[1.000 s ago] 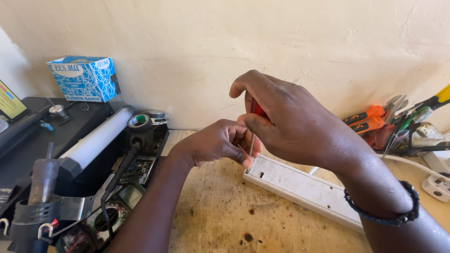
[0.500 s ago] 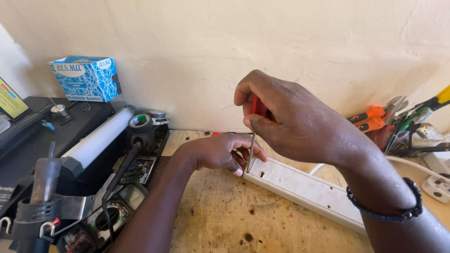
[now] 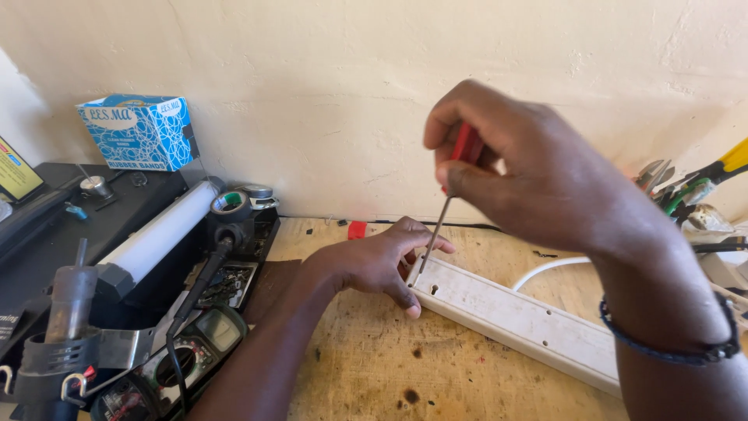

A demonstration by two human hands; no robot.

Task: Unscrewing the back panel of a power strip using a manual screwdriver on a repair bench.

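The right hand point(image 3: 538, 179) grips a red-handled screwdriver point(image 3: 446, 204), tip down on the near end of a long white plastic power strip point(image 3: 518, 320) lying on the worn wooden desk point(image 3: 366, 366). The left hand point(image 3: 374, 261) pins that end. At the desk's left edge a black open toolbox point(image 3: 47, 257) holds a white tube point(image 3: 160, 232).

Head view, close, down onto workbench point(image 3: 374, 374)
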